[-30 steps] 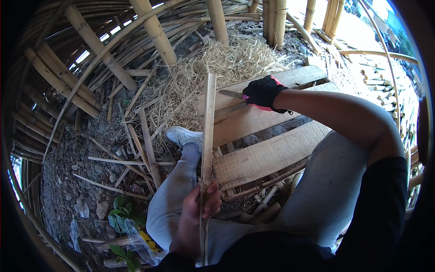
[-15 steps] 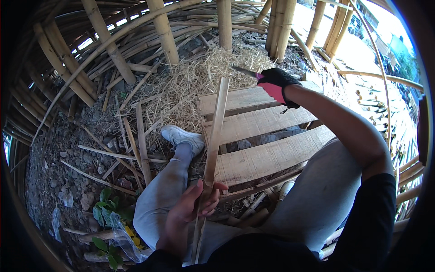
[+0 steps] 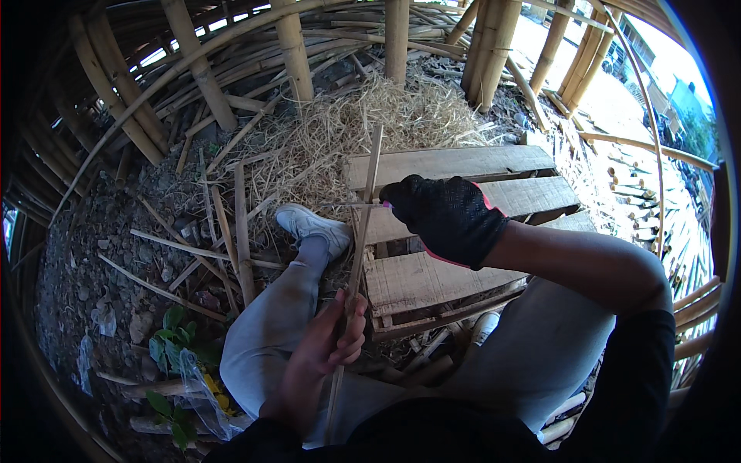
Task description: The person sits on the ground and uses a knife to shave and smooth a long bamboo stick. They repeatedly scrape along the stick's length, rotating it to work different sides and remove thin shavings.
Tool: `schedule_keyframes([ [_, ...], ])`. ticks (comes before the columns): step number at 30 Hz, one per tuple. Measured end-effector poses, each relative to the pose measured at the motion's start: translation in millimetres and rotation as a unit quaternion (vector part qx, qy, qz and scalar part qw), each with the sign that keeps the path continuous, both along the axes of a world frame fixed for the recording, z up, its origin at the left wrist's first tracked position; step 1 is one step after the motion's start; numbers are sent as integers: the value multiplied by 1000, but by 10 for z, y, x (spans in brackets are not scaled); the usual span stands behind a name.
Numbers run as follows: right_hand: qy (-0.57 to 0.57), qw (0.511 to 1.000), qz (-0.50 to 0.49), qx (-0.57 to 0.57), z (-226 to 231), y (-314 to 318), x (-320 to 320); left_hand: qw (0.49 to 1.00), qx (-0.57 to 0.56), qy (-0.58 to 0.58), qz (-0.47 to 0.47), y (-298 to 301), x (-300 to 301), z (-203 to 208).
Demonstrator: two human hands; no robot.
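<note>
This looks like an open-sided bamboo workshop. Beyond the black-gloved right hand (image 3: 448,220) stand round tan bamboo posts (image 3: 396,42) behind pale curly shavings (image 3: 432,116). Cut yellowish canes (image 3: 624,190) lie to its right.

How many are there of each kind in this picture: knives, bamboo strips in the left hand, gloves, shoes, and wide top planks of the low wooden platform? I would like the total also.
Knife: 1
Held bamboo strip: 1
Glove: 1
Shoes: 2
Top planks: 3
Total: 8

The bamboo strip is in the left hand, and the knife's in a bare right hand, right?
Not quite: the head view shows a black-and-pink glove on the right hand. The knife is in that hand, and the left hand holds the bamboo strip.
</note>
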State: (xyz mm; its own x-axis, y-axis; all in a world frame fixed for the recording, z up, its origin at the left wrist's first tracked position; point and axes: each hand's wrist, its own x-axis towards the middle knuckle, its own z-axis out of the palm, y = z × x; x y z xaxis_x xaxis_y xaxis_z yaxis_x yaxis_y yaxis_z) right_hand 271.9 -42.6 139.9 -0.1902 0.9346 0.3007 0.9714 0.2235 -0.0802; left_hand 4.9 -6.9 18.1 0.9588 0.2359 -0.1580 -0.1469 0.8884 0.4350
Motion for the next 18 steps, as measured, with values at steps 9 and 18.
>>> schedule_keyframes([
  [9, -79, 987, 121, 69, -229, -214, -343, 979, -141, -138, -44, -40, 20, -96],
  [18, 21, 991, 126, 47, -501, -122, -81, 988, -139, -30, -57, -178, 31, -109],
])
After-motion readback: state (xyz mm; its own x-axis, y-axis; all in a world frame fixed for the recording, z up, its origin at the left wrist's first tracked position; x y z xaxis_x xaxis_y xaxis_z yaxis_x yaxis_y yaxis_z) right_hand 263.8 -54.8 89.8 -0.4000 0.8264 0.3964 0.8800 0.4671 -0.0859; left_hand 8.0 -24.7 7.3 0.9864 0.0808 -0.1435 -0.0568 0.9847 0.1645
